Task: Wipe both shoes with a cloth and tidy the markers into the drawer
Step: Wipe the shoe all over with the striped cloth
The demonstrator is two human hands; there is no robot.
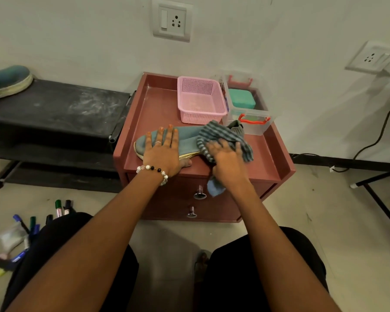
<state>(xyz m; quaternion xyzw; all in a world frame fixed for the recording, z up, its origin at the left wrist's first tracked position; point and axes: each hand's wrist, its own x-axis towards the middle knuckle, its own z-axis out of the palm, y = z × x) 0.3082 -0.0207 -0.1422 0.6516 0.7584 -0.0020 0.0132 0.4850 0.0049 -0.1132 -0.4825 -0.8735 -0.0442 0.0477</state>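
Observation:
A blue-grey shoe [188,140] lies on its side on top of the reddish-brown drawer unit [153,102]. My left hand [163,152] presses flat on the shoe's toe half, fingers straight. My right hand [226,162] presses a striped blue-grey cloth [221,135] against the shoe's heel half, and a corner of the cloth hangs over the unit's front edge. The second blue shoe [8,81] sits on the black shoe rack at far left. Several markers [61,208] lie scattered on the floor at lower left. Both drawers [178,199] are closed.
A pink basket [200,99] and a clear box with a teal container [245,104] stand at the back of the unit's top. The black rack [59,109] is left of the unit. A black cable and a table leg [378,199] are on the right. My knees fill the bottom.

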